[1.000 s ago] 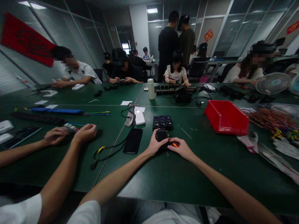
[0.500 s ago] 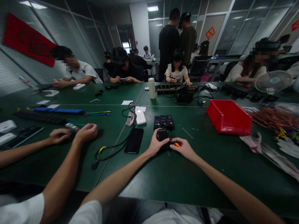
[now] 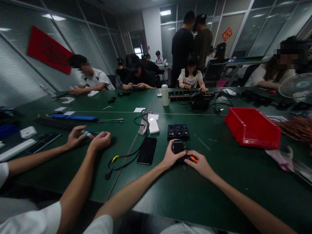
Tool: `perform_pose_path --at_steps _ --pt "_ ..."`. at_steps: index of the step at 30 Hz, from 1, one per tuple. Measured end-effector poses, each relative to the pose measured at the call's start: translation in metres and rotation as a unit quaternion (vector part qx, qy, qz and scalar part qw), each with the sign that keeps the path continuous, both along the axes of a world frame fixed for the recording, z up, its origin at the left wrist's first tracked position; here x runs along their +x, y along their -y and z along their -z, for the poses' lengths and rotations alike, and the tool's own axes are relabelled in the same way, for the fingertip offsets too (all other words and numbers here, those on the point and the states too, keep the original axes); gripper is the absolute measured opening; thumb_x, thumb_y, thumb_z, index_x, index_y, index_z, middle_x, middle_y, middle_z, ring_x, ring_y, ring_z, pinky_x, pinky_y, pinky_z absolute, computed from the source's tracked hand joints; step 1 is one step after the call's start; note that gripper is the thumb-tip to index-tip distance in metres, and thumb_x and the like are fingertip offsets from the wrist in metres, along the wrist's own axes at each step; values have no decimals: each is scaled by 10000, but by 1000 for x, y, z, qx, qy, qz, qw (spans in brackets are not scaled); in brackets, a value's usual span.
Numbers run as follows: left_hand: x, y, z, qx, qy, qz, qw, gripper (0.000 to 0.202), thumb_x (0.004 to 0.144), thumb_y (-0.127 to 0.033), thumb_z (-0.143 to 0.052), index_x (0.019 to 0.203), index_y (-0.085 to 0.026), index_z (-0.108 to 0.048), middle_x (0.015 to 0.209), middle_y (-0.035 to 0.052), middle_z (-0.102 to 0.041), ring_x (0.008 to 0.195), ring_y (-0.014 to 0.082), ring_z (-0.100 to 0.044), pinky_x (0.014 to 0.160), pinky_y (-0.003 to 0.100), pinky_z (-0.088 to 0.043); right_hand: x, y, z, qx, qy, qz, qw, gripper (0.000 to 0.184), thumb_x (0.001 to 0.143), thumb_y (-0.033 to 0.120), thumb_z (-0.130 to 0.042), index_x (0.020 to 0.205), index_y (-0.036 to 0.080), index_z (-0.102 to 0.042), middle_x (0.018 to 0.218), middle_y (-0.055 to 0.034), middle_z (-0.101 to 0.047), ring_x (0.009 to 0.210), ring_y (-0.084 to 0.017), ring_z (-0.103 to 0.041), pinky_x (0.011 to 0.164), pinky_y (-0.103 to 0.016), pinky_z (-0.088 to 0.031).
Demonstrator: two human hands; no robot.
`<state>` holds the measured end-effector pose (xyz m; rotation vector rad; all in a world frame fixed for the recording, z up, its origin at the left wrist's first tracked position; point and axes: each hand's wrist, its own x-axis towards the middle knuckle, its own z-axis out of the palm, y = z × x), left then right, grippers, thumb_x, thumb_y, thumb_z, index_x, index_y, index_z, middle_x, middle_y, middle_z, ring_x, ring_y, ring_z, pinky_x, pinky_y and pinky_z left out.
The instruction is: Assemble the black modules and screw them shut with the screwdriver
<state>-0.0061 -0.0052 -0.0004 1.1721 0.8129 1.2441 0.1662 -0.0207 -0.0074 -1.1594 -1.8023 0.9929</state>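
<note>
Block: small black boxy plastic block (image 3: 178, 147), matte, standing up on the green worktop (image 3: 219, 185), just nearside of the flat black tray of modules (image 3: 177, 131)
Left hand (image 3: 170, 156): wrapped round the block, the closer one
Right hand (image 3: 201, 164): pinched on a small orange-handled tool (image 3: 194, 159), its tip at the block's foot, nearside-right of the tray

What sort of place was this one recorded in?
Probably a shared electronics assembly workroom: people sit around long dark green tables, a red plastic parts bin sits beside a heap of coloured wires, and the left hand grips a small black box.
</note>
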Motion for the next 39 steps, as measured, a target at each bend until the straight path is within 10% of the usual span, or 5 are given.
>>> perform_pose_path --at_steps 19,24,31,39 --pt "-1 3 -3 -29 5 -14 999 633 643 -295 -740 1171 -212 -400 1006 71 -643 928 200 -636 899 405 -463 3 -3 -4 -10 -23 -22 999 261 746 363 -646 964 222 -662 1106 -77 -607 1037 -244 -565 909 -402 -456" --pt "2 1 -2 -54 27 -25 998 609 650 -308 -735 1158 -198 -419 1007 78 -647 885 201 -650 890 406 -468 8 -10 4 -79 -90 6 993 276 827 387 -514 1017 216 -619 1127 -82 -572 910 -222 -597 594 -300 -531" --pt "6 1 -3 -84 52 -15 995 597 651 -319 -735 1151 -175 -443 1000 86 -651 836 193 -656 833 392 -499 9 -10 7 -21 -114 17 993 289 872 327 -428 1092 250 -599 1103 -74 -472 776 -152 -573 658 -328 -537" --pt "9 6 -3 -101 57 45 992 527 643 -285 -745 1096 -152 -511 1010 100 -653 914 217 -640 863 401 -485 13 -3 -6 21 17 -42 999 952 557 394 -794 1376 292 -321 1302 -94 -259 1184 -290 -392 969 -441 -421"
